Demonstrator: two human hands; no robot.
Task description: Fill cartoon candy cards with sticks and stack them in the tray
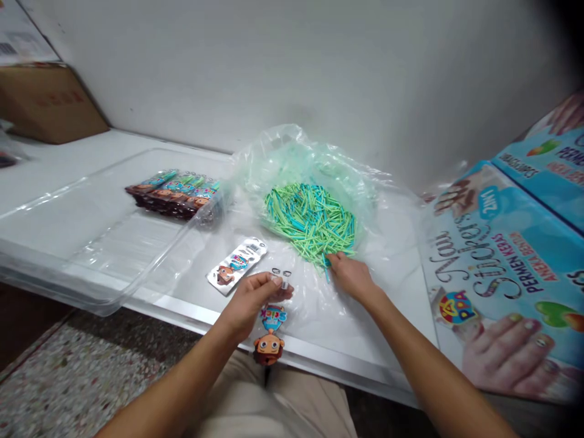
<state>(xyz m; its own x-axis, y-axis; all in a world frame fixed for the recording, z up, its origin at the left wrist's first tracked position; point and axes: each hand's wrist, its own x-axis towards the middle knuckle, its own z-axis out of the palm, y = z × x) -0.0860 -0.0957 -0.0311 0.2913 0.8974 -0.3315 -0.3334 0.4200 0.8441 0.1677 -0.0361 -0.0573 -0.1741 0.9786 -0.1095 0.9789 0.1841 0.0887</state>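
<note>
My left hand [250, 299] pinches the top of a small packet [269, 344] with a cartoon face and the letters "Stick" on it. The packet hangs down over the table's front edge. To the right, my right hand [353, 278] has its fingers closed at the near edge of a heap of thin green and blue sticks [312, 219]. A blue stick [326, 267] shows at the fingertips. The heap spills from a clear plastic bag [292, 149]. Flat on the table, left of my left hand, lies a silver packet [237, 266] printed with a similar cartoon.
A clear plastic tray [107, 243] at left holds a stack of similar packets [177, 193], some with green sticks showing. Large blue "Nail Stickers" boxes [511, 255] line the right side. A cardboard box [52, 103] stands at the far left, before the white wall [319, 67].
</note>
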